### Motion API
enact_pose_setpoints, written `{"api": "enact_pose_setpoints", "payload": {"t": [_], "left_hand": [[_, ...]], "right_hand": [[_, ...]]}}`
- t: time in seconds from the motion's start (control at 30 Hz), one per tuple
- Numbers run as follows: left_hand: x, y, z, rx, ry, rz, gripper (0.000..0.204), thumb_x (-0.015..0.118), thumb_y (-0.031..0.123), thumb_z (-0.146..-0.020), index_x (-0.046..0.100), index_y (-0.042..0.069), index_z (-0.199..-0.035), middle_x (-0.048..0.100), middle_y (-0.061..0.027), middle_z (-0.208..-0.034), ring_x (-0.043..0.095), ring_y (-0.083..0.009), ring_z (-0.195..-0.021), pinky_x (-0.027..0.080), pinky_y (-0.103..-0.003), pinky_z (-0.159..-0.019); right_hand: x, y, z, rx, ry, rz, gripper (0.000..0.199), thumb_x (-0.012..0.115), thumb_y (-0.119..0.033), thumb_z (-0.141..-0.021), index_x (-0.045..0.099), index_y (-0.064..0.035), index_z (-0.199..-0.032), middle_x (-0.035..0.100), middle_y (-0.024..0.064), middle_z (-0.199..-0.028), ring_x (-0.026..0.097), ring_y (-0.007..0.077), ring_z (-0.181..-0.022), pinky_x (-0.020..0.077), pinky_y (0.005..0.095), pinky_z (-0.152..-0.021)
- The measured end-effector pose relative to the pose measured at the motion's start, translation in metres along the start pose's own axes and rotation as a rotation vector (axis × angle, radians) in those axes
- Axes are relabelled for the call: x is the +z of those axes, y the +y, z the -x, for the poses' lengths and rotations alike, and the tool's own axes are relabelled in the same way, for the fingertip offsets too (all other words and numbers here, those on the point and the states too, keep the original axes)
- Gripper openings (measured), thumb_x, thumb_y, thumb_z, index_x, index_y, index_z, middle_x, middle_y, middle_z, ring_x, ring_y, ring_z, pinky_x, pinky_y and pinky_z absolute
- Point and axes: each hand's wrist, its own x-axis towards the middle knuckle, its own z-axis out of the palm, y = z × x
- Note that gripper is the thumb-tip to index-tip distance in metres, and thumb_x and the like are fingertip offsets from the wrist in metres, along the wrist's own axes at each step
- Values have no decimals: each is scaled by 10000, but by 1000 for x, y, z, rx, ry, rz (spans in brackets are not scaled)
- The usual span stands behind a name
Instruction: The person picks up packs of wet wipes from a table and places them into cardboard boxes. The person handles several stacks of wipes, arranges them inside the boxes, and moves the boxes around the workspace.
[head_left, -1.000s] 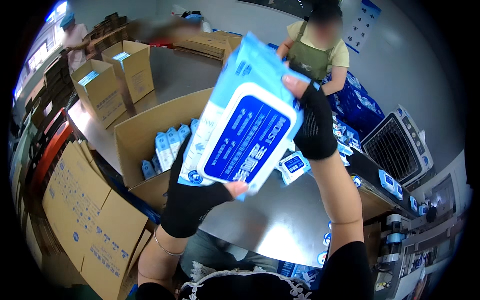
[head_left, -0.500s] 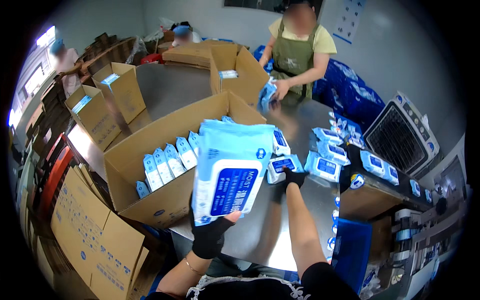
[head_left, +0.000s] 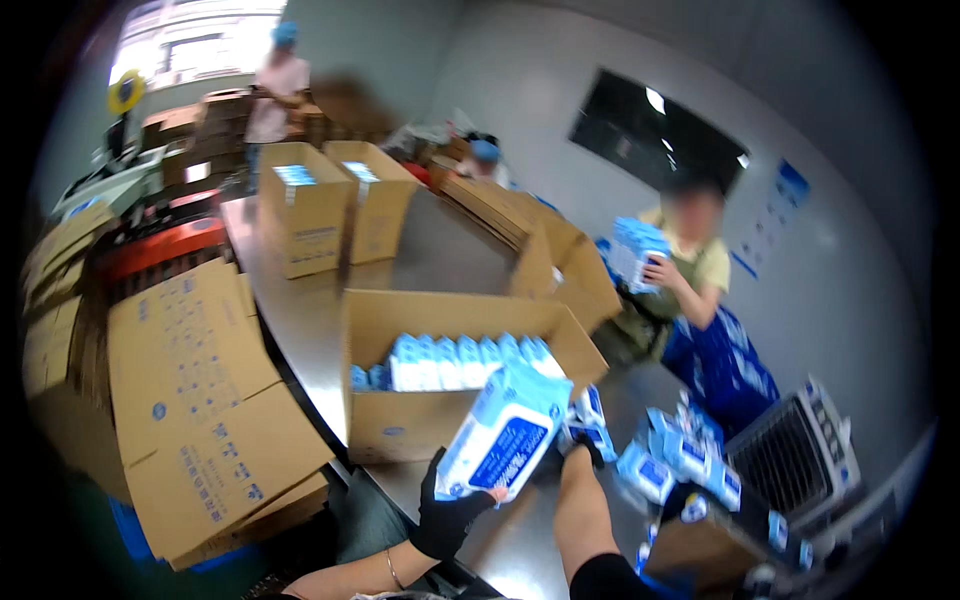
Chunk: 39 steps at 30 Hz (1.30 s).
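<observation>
Left hand (head_left: 447,512) grasping wipes pack (head_left: 508,430), tilted above worktop (head_left: 455,238) toward near edge, blocking part of open carton (head_left: 420,428), right hand (head_left: 584,454) at loose packs (head_left: 592,434), partly hidden, cannot tell grip, more packs (head_left: 688,452) toward right edge, flattened cardboard (head_left: 200,400) beside left edge

A metal-topped table (head_left: 440,265) is seen, its grey surface streaked with bright reflections. Its near part is taken up by a wide open carton (head_left: 450,425), set with its long side toward the wearer. Toward the far left end, two tall open cartons (head_left: 315,235) are stood close together. Along the far edge, flattened cardboard (head_left: 495,212) is stacked, and beside it another open carton (head_left: 580,270) is placed, slightly blurred. To the right, blue-and-white packs (head_left: 645,474) are scattered, some overlapping.
</observation>
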Motion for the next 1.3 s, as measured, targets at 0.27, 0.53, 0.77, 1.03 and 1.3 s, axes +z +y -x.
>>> {"api": "enact_pose_setpoints", "payload": {"t": [0.27,0.53,0.77,1.03,1.3], "left_hand": [[-39,29,-13,30,46,-20,569,791,26,-716,507,-14,-1207,653,-140,-1077,660,-188,-940,556,-303,-803],[-21,15,-29,327,-257,-589,598,757,122,-749,496,-6,-1272,664,-222,-1005,682,-296,-890,534,-374,-770],[-71,141,-64,705,8,-1548,357,736,221,-756,624,65,-1058,583,-129,-1110,503,-363,-1146,265,-576,-1072],[-107,119,-66,696,39,-1473,256,750,50,-663,590,41,-863,565,-156,-1071,542,-363,-1050,469,-424,-873],[-116,108,-44,590,135,-1282,743,777,192,-731,433,65,-1377,426,-230,-1382,417,-372,-1292,350,-435,-1060]], "right_hand": [[27,18,206,22,-572,236,667,680,-435,-818,462,-107,-1356,540,77,-1318,505,239,-1194,392,401,-1021],[254,72,389,-189,-523,566,741,739,-465,-753,499,-37,-1308,597,143,-1239,568,295,-1148,471,455,-982],[405,116,294,883,-610,602,576,727,-264,-813,504,10,-1268,633,190,-1152,646,300,-1036,535,450,-917],[375,275,253,101,-541,1941,991,825,-414,-673,324,102,-1355,582,272,-1220,624,338,-1080,519,420,-905],[420,290,308,-70,-1232,2650,741,493,-493,-872,297,-107,-1474,354,194,-1490,503,365,-1255,405,470,-1010]]}}
